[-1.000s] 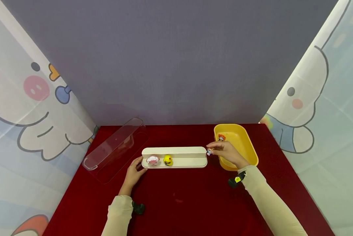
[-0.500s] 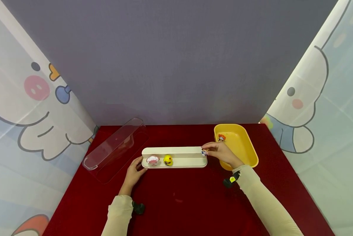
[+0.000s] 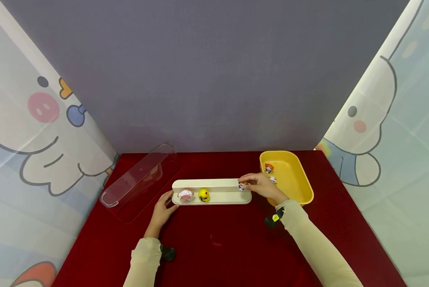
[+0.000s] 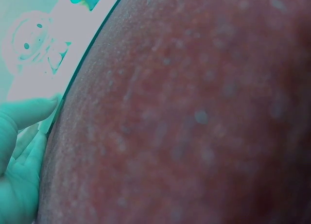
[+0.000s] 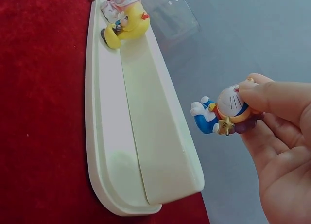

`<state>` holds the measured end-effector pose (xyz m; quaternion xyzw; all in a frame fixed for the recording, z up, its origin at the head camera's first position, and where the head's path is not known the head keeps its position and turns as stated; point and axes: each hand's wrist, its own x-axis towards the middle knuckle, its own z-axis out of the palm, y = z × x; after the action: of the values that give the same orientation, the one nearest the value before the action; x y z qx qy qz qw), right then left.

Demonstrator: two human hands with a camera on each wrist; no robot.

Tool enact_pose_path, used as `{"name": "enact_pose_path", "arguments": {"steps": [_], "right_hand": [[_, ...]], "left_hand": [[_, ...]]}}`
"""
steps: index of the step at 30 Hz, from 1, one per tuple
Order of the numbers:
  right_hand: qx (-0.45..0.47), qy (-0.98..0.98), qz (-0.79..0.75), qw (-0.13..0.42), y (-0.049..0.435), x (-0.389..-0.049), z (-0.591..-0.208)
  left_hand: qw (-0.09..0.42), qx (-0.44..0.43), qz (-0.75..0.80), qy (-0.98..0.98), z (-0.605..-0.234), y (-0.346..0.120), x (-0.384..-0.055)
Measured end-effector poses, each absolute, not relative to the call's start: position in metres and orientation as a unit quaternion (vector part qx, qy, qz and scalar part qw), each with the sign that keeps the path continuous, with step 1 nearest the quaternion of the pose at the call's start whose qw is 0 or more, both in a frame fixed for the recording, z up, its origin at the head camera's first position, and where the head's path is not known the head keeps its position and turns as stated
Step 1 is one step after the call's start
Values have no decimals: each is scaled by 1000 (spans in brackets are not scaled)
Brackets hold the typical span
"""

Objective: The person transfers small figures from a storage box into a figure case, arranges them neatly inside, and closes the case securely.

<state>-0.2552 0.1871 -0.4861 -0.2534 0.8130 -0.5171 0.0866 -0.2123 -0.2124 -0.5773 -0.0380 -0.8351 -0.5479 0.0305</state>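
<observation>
In the right wrist view my right hand [image 5: 282,122] pinches a small blue-and-white cartoon cat figurine [image 5: 206,121] with a gold star on it. That hand [image 3: 261,186] is above the right end of a long cream stepped display base [image 3: 221,197] in the head view. My left hand [image 3: 161,211] holds the base's left end, its thumb at the front edge. On the lower step stand a pink-and-white figurine [image 3: 185,195], nearest the left hand, and a yellow figurine [image 3: 204,195] beside it.
A yellow tray [image 3: 296,187] at the right holds an orange-haired figurine [image 3: 269,168] and a small white figurine [image 3: 273,179], partly hidden by the right hand. A clear plastic cover [image 3: 139,175] lies at the left on the red cloth [image 3: 214,243]. A grey wall stands behind.
My right hand has moved left with the cat figurine, from beside the yellow tray to over the base's right end. The left hand has stayed put.
</observation>
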Motion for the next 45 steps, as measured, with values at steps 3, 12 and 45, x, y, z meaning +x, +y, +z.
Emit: {"name": "enact_pose_path", "arguments": {"steps": [3, 12, 45], "right_hand": [[-262, 801, -531, 92, 182, -255, -487], [-302, 772, -551, 95, 165, -246, -477], [-319, 806, -485, 117, 131, -253, -496]], "left_hand": [[29, -35, -550, -834, -577, -212, -212], [45, -47, -548, -834, -579, -212, -213], [63, -53, -543, -836, -577, -210, -211]]}}
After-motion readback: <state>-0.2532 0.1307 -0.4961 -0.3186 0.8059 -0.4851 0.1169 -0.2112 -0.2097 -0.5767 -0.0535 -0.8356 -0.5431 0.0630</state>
